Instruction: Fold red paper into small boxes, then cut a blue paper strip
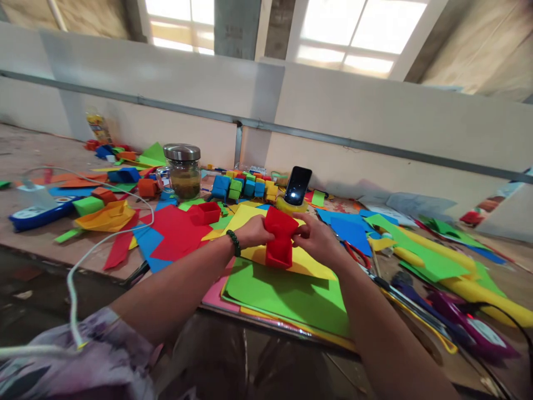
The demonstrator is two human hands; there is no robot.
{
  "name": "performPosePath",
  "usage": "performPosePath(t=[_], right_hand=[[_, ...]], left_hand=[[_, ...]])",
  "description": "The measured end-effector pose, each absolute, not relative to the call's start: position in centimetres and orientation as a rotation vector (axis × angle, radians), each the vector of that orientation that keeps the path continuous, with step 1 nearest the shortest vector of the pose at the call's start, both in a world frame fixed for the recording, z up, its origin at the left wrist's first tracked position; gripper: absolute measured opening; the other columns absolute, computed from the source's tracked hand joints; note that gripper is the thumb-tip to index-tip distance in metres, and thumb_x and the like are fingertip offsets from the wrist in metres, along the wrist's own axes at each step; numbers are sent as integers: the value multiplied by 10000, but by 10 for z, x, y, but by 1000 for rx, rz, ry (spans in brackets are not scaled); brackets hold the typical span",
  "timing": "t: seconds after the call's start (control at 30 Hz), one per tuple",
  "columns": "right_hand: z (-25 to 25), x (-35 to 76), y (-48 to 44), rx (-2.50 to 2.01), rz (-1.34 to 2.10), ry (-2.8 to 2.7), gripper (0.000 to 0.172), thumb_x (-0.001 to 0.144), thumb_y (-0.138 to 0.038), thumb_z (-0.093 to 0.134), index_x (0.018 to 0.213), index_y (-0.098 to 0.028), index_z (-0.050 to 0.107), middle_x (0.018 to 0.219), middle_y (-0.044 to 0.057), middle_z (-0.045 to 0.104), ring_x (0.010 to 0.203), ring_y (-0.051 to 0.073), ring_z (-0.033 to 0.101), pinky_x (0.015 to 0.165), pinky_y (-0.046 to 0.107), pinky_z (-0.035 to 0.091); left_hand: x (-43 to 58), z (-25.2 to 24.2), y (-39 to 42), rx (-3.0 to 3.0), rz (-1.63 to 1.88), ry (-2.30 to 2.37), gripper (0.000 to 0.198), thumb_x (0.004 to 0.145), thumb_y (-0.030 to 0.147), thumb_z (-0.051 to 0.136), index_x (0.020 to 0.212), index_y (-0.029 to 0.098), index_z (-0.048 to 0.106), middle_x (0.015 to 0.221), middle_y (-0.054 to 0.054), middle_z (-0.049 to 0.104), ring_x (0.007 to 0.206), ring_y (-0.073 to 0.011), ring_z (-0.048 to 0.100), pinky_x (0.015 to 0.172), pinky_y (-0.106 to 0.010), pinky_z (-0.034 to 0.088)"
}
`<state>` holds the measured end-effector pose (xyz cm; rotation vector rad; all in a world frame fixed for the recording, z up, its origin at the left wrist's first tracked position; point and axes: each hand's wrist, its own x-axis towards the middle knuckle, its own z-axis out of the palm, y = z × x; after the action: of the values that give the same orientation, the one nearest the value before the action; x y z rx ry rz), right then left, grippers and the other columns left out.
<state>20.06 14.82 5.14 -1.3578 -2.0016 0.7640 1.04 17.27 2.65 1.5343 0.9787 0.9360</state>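
Both my hands hold a red folded paper piece (279, 239) just above a yellow sheet (308, 264) and a stack of green paper (287, 294). My left hand (252, 232), with a dark bead bracelet at the wrist, pinches the piece's left side. My right hand (313, 236) grips its right side with the fingers curled. A finished red paper box (205, 213) sits open on a red sheet (177, 233) to the left.
A glass jar (183, 172) with a metal lid, a row of coloured paper cubes (244, 186) and a phone on a yellow stand (297, 188) line the back. Scissors (356, 254) and yellow rolls (466, 283) lie right. A white cable (75, 278) crosses left.
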Motion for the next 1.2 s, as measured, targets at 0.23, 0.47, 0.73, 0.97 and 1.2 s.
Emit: performPosePath(t=[0.23,0.47,0.73,0.97,1.2], right_hand=[[57,192,141,-1279,596,-1887,342,805,-451,644,988,-178,546,892,87,707,682,201,685,585,331,551],[65,171,107,-975,-337,-2001,440,801,-490,673,1108,-194,562,943,94,681,783,223,657,673,336,522],[70,179,102,-703,-412,-1983,555,846,-558,593,1238,-173,517,1196,171,613,1070,284,618,845,400,531],[68,178,106,-1022,-272,-1971,446,858,-244,559,1296,-175,508,1167,115,684,963,252,665,800,382,541],[75,188,112,-1243,-313,-1951,437,830,-144,486,1243,-191,621,1085,108,703,977,294,629,780,417,512]], left_hand=[[14,31,176,1432,1274,973,253,589,72,636,837,92,681,820,-52,704,741,-158,621,679,-255,517],[5,47,166,1504,1674,794,154,728,274,677,814,150,646,915,-76,710,882,-210,628,859,-346,511],[0,54,158,1668,1586,775,129,749,252,684,837,159,666,981,-89,725,953,-241,646,919,-381,507],[7,40,163,1543,1584,725,300,720,350,745,935,150,683,1032,-97,727,950,-247,662,870,-394,533],[7,36,168,1604,1597,762,302,720,328,732,956,148,676,1035,-100,724,958,-255,661,899,-415,522]])
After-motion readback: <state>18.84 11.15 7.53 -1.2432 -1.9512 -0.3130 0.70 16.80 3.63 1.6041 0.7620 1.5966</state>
